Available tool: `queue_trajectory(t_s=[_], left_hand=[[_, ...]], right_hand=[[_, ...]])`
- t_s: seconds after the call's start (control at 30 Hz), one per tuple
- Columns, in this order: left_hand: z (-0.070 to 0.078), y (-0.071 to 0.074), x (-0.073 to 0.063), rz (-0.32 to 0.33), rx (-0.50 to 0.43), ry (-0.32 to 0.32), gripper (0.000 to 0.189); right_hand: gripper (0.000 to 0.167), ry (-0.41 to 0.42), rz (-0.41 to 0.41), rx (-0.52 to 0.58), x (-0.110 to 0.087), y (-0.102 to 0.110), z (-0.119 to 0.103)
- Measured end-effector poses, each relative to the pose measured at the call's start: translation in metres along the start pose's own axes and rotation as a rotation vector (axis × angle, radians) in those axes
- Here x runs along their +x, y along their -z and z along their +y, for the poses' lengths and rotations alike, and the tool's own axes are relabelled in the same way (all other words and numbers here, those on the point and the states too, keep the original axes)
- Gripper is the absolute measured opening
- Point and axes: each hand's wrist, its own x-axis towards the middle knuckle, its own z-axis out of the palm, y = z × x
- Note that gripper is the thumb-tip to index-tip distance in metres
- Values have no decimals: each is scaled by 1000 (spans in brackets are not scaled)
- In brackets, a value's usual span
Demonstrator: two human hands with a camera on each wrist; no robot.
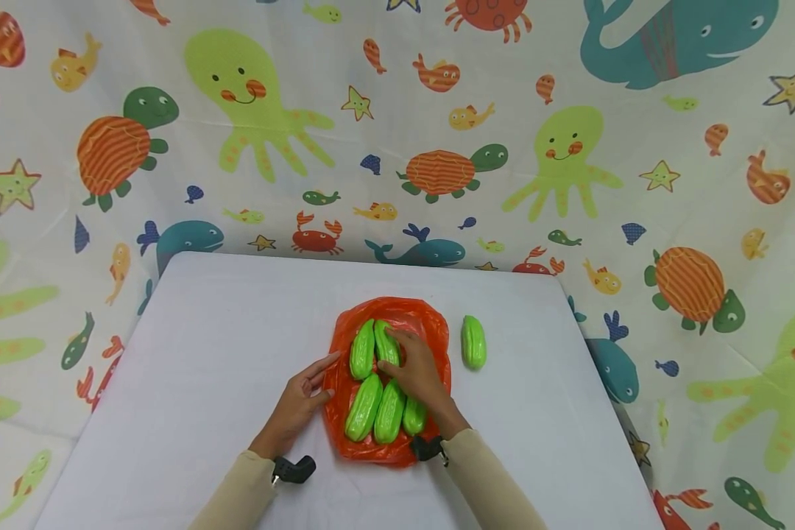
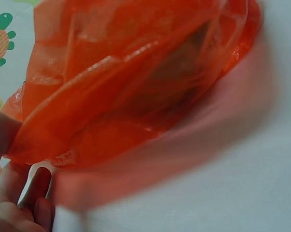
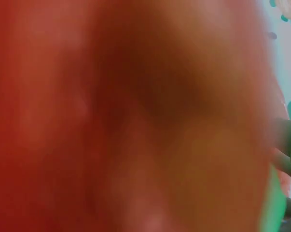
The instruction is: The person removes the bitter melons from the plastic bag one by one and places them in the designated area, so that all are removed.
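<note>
An orange-red plastic bag (image 1: 334, 442) lies spread in the middle of the table, with several long, ridged green vegetables (image 1: 364, 407) in two rows on it. At its left edge, my left hand (image 1: 298, 403) pinches the plastic between thumb and fingers; in the left wrist view the bag wall (image 2: 111, 92) rises from that hand (image 2: 20, 193). Over the right side, my right hand (image 1: 419, 372) grips an upper-row green vegetable (image 1: 386, 340), partly hiding it. Blurred bag plastic (image 3: 135, 116) covers most of the right wrist view, with fingertips (image 3: 285, 135) at the right edge.
One more green vegetable (image 1: 473, 342) lies on the white table (image 1: 238, 331), just right of the bag. A curtain (image 1: 384, 132) printed with sea animals hangs behind the table's far edge. Each wrist wears a small black camera (image 1: 294, 470).
</note>
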Motion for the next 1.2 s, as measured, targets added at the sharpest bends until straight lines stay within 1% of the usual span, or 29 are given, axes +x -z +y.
queue_trajectory(t_s=[0.13,0.4,0.53,0.63,0.77,0.97,1.03,1.2], left_hand=[[1,0,0,3,-11,6,65],[1,0,0,4,-35,5,66],[1,1,0,-4,-37,-12,66],[1,1,-1,-1,-29,-14,66],[1,0,-1,6,-16,-12,66],[-2,0,0,4,-1,-20,65],[-1,-1,0,7,-5,-13,65],[-1,-1,1,19,4,8,65]], right_hand=[[68,24,21,0,1,-2,0],[67,-20,34,56,1,-1,-1],[66,-21,57,93,0,2,-1],[67,-10,69,103,-2,4,-2],[67,-1,87,111,-4,10,-4],[69,-15,117,131,-5,25,-11],[69,-28,130,119,-5,29,-12],[69,-40,171,128,-5,40,-12]])
